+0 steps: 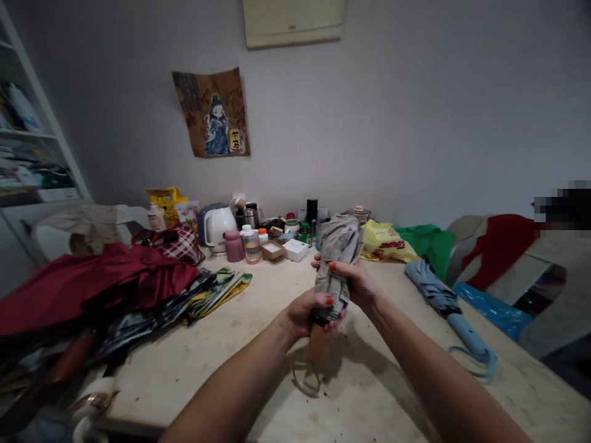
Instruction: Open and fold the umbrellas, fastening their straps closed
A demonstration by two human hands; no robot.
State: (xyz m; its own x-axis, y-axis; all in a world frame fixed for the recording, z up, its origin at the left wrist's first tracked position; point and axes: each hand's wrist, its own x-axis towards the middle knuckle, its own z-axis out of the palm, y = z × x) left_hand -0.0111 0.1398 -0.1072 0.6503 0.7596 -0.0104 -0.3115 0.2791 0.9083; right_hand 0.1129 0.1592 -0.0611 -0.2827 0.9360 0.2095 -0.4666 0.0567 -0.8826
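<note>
A grey folding umbrella is held upright over the table, its canopy gathered in loose folds. My left hand is closed round the lower canopy, just above the brown handle. Higher up, my right hand wraps the folds from the right side, thumb across the front. A pale wrist strap hangs from the handle's end. To the right lies a blue folded umbrella with a light blue handle and strap. At the left a dark red umbrella spreads loosely over a patterned one.
Along the wall side of the table stand an electric kettle, a pink jar, several bottles, small boxes and a yellow bag. A green bag and chairs are at the right. Part of a person shows at the far right edge.
</note>
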